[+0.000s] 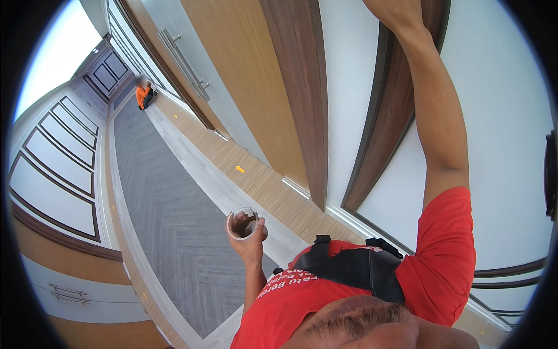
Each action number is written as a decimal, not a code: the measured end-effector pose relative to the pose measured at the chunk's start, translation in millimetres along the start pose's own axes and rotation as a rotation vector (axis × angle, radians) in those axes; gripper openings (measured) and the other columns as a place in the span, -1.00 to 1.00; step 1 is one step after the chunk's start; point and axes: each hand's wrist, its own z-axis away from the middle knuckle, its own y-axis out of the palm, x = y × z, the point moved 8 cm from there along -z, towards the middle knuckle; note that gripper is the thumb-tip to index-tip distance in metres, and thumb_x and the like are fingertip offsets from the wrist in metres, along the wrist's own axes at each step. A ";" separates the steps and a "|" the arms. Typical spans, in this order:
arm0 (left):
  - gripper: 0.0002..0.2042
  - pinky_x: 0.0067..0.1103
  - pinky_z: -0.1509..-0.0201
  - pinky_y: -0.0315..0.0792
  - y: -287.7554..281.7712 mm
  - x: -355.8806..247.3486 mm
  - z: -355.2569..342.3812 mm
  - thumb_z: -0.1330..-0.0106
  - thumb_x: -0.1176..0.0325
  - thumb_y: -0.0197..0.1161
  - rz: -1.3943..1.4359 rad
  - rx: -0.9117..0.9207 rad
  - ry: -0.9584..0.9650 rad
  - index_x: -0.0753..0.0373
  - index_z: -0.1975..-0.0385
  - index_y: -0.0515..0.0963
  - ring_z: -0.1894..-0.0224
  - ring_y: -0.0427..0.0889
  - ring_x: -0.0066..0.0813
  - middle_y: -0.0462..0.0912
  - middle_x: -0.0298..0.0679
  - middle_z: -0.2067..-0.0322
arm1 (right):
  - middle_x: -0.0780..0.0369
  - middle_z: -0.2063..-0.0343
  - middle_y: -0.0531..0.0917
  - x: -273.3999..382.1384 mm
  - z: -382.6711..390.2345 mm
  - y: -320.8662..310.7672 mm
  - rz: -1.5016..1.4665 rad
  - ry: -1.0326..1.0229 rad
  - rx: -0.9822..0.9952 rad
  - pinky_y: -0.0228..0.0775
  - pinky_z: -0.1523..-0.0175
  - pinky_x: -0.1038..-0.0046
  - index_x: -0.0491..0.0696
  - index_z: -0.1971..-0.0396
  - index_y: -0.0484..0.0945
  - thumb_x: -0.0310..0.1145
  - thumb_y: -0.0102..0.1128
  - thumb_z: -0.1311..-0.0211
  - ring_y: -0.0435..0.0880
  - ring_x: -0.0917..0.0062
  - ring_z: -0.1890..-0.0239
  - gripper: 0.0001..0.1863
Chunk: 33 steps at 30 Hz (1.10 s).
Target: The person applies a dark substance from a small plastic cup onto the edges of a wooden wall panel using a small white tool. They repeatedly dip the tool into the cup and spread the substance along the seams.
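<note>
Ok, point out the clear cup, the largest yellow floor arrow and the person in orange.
Clear cup (242,212): head view, far wall near the rim.
Yellow floor arrow (240,169): head view, middle of the arrow.
Person in orange (141,94): head view, orange top.

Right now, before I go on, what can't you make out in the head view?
All in the head view:
Right hand: fingers cut off by the top edge, so anything they hold or touch is unseen.
Left hand: fingers partly hidden by the clear cup it holds.
Dark contents of the cup: too small to identify.
Seated co-worker: too small to show hand details.
Dark object: cut off by the right rim.
</note>
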 end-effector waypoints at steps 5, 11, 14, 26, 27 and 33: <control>-0.18 -0.43 -0.13 0.58 -7.1 5.2 2.6 0.00 0.49 0.66 -0.008 -0.026 0.012 0.36 -0.29 0.32 -0.06 0.61 -0.33 0.57 -0.13 -0.05 | 0.18 0.47 0.70 -2.4 13.7 6.2 0.010 -0.103 0.013 0.38 0.35 0.47 -0.24 0.23 0.70 -0.36 0.30 -0.36 0.55 0.60 0.45 -0.78; -0.19 -0.43 -0.13 0.58 -5.7 5.6 2.2 0.00 0.49 0.65 -0.007 -0.017 0.003 0.36 -0.29 0.33 -0.06 0.61 -0.33 0.57 -0.12 -0.05 | 0.18 0.46 0.71 0.3 16.4 3.5 -0.026 -0.048 0.051 0.39 0.34 0.46 -0.24 0.24 0.71 -0.37 0.28 -0.35 0.56 0.61 0.44 -0.79; -0.19 -0.43 -0.13 0.58 -3.6 -1.0 3.8 -0.01 0.50 0.65 -0.004 -0.012 0.005 0.37 -0.29 0.33 -0.06 0.61 -0.33 0.57 -0.12 -0.05 | 0.18 0.46 0.71 3.9 17.3 4.3 -0.033 -0.020 0.034 0.40 0.32 0.46 -0.25 0.24 0.71 -0.38 0.28 -0.35 0.56 0.60 0.43 -0.79; -0.18 -0.42 -0.13 0.58 2.0 -3.1 3.6 -0.02 0.50 0.65 0.002 0.007 -0.005 0.37 -0.30 0.31 -0.08 0.61 -0.32 0.56 -0.11 -0.07 | 0.14 0.41 0.75 3.8 15.8 -0.9 0.013 -0.014 0.060 0.45 0.25 0.45 -0.26 0.22 0.70 -0.37 0.29 -0.34 0.63 0.55 0.38 -0.78; -0.18 -0.42 -0.13 0.58 -0.7 -2.4 4.6 -0.02 0.50 0.65 0.002 -0.002 -0.003 0.37 -0.30 0.31 -0.08 0.61 -0.32 0.56 -0.11 -0.07 | 0.13 0.41 0.75 1.8 17.7 3.2 0.008 0.008 0.079 0.45 0.25 0.46 -0.26 0.22 0.70 -0.37 0.30 -0.34 0.63 0.55 0.38 -0.78; -0.17 -0.42 -0.14 0.57 -4.7 8.8 3.2 -0.01 0.50 0.65 -0.010 -0.010 0.002 0.37 -0.31 0.31 -0.08 0.61 -0.33 0.57 -0.10 -0.07 | 0.15 0.44 0.74 -1.5 31.2 9.4 -0.023 -0.092 0.067 0.45 0.27 0.46 -0.24 0.25 0.71 -0.37 0.31 -0.32 0.63 0.57 0.38 -0.79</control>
